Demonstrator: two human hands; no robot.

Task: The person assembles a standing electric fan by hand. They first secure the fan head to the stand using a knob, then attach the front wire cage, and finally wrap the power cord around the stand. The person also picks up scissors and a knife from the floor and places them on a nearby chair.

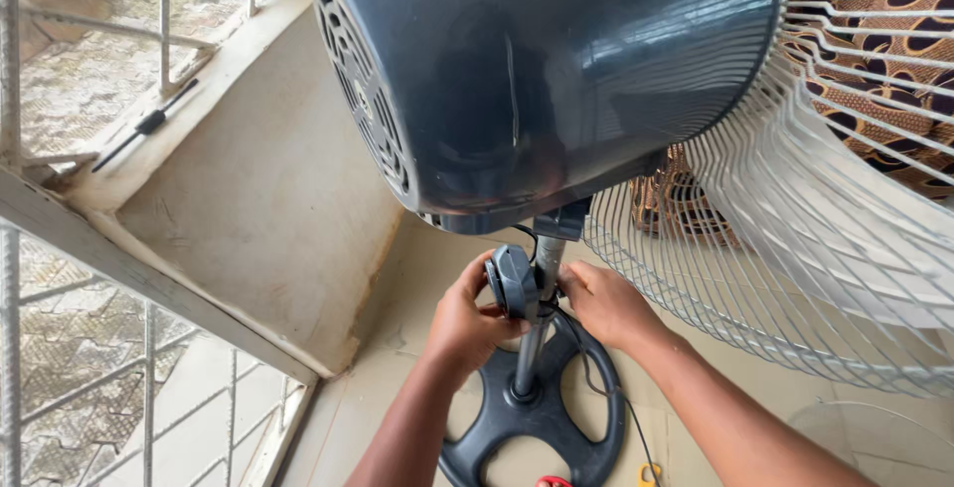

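Standing fan seen from above and behind. Left hand [467, 323] is wrapped around the dark knob [512, 281] on the pole [534, 343], fingers curled tight on it, thumb side up. Right hand [601, 300] sits on the other side of the pole at the same height, fingers closed against the clamp, exact hold hidden by the pole. Big dark grey motor housing [537, 70] fills the top, white wire guard [795, 229] spreads to the right. Round black base [537, 427] rests on the tan floor [397, 378], black cord [596, 388] trailing across it. Metal railing [149, 348] on the left, concrete ledge [258, 199] beside it.
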